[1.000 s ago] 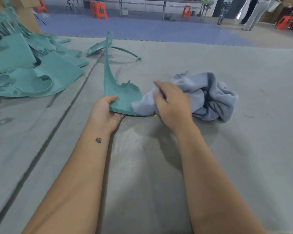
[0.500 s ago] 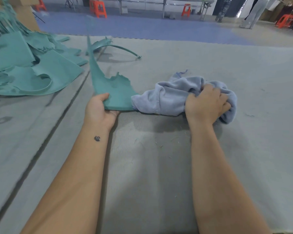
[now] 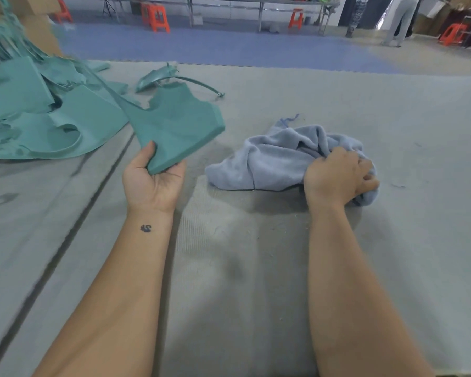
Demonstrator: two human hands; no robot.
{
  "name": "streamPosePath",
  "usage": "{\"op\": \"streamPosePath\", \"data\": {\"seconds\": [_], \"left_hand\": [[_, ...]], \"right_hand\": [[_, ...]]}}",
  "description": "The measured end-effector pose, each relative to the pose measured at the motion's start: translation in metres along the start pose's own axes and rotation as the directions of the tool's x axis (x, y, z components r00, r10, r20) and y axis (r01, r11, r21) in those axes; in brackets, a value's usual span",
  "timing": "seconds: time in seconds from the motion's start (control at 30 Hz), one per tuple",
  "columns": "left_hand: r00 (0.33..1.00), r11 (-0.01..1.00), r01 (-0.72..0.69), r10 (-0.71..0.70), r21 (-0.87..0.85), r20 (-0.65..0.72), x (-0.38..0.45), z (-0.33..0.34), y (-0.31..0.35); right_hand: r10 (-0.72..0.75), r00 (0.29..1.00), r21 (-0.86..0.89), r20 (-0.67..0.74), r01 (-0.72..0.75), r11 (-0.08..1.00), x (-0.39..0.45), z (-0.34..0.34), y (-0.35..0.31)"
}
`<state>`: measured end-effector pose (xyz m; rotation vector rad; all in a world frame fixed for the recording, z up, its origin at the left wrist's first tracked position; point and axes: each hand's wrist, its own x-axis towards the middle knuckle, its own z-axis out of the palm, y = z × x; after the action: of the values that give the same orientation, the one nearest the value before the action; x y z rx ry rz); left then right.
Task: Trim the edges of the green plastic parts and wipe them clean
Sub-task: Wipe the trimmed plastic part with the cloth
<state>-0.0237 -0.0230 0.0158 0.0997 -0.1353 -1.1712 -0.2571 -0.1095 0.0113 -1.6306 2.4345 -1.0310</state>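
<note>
Left hand (image 3: 154, 183): palm turned up, thumb on top and fingers underneath, clamped on the near corner of a green plastic part (image 3: 174, 126); small dark mark on the inner wrist.
Green plastic part: held tilted, lifted clear of the tabletop (image 3: 256, 268); broad flat body with a ragged notch on its far edge; a long thin strip runs from it up and to the left, over the pile; well apart from the cloth.
Right hand (image 3: 337, 175): knuckles up, fingers curled tight into the right end of a grey-blue cloth (image 3: 278, 156); fist pressed down on the tabletop.
Cloth: bunched and rumpled; its left end lies loose on the tabletop; a thin frayed thread sticks up at its far side.
Pile of green parts (image 3: 38, 118): stacked flat sheets with curved cut-outs, at the left of the tabletop; blurred at the far left edge, count cannot be told.
Curved green piece (image 3: 158, 77): lies alone beyond the held part; a thin arc of plastic extends from it to the right.
Tabletop: grey, ribbed covering; a dark seam runs diagonally at the left; fine scraps scattered between the forearms.
Background: orange stools (image 3: 155, 19) on a blue floor; long metal-legged table behind them; legs of two standing people (image 3: 397, 20) at the upper right.
</note>
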Motion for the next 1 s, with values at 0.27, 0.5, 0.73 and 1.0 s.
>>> {"op": "streamPosePath", "data": {"seconds": [0.27, 0.5, 0.73, 1.0], "left_hand": [[0.991, 0.839, 0.13, -0.099, 0.528, -0.087, 0.002, -0.004, -0.027], [0.99, 0.786, 0.137, -0.134, 0.602, -0.051, 0.002, -0.007, -0.029], [0.956, 0.898, 0.292, -0.277, 0.33, -0.094, 0.002, -0.008, -0.022], [0.966, 0.835, 0.249, -0.174, 0.491, -0.193, 0.008, -0.011, -0.029]], "right_hand": [[-0.103, 0.859, 0.439, -0.502, 0.356, 0.825, -0.014, -0.02, -0.019], [-0.692, 0.603, 0.387, -0.397, 0.793, 0.47, -0.076, -0.023, -0.061], [-0.912, 0.409, 0.189, 0.04, 0.893, 0.409, -0.105, 0.004, -0.078], [-0.737, 0.67, 0.142, 0.089, 0.724, 0.676, -0.076, 0.016, -0.071]]}}
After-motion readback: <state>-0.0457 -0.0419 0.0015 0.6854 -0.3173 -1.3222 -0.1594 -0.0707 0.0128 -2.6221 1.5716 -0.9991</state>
